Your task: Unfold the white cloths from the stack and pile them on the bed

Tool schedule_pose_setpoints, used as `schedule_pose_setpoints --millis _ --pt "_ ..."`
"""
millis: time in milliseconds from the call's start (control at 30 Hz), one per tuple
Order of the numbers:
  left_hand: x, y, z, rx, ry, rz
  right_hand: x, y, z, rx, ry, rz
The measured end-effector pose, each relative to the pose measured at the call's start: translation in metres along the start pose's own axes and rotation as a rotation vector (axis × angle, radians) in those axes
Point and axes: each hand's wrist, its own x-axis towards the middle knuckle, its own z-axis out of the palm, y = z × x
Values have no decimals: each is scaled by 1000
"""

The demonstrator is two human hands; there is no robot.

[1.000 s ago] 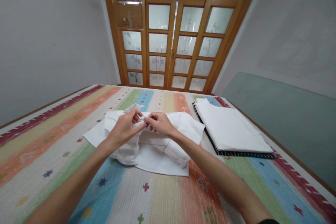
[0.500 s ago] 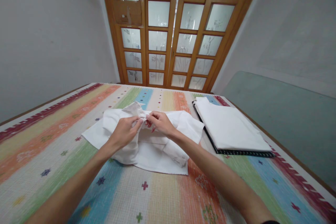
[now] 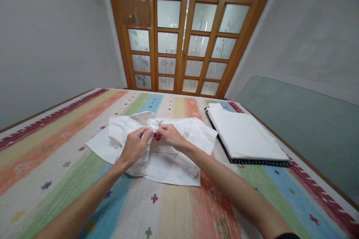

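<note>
Pinching w/ both hands: left hand (image 3: 134, 147) and right hand (image 3: 169, 137) meet fingertip to fingertip at centre frame, each clamped on a small bit of the white shirt (image 3: 157, 157), right around the collar/placket area. Fingers are curled tight, so it's a fine grip on cloth, not a flat press. Exactly what's between the fingertips (button? edge of fabric?) is too small to tell.

Shirt lies crumpled but partly spread on the striped bedcover (image 3: 56, 145), centre of frame, slightly left. Judging by the hold, the hands bunch the upper part up a little so the front edges come together, while the lower hem stays flat on the cover toward the bottom of the frame. One sleeve w/ cuff lies folded across the body, under the right wrist.

To the right, well apart from the shirt: a folded white cloth (image 3: 246, 134) lying neatly on top of a dark patterned piece (image 3: 258, 162), only its black edge showing along the near and left sides. Prob. stacked that way to keep finished items out of the working area.

No real containers in view; the stack is the only thing bearing another.

Beyond the bed, top centre: wooden door (image 3: 185, 41) w/ frosted glass panes. Plain walls either side; a greenish panel (image 3: 303, 123) at mid-right.
</note>
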Motion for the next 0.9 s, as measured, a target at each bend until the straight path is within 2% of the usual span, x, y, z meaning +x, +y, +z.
schedule_pose_setpoints --millis 333,667,900 --pt "-7 0 3 -147 13 -23 -5 4 -5 -204 32 -202" --pt "-6 -13 4 -244 23 -49 -11 1 -4 -268 36 -242" --pt "-6 -16 6 -212 35 -27 -8 1 -6 -150 7 -151"
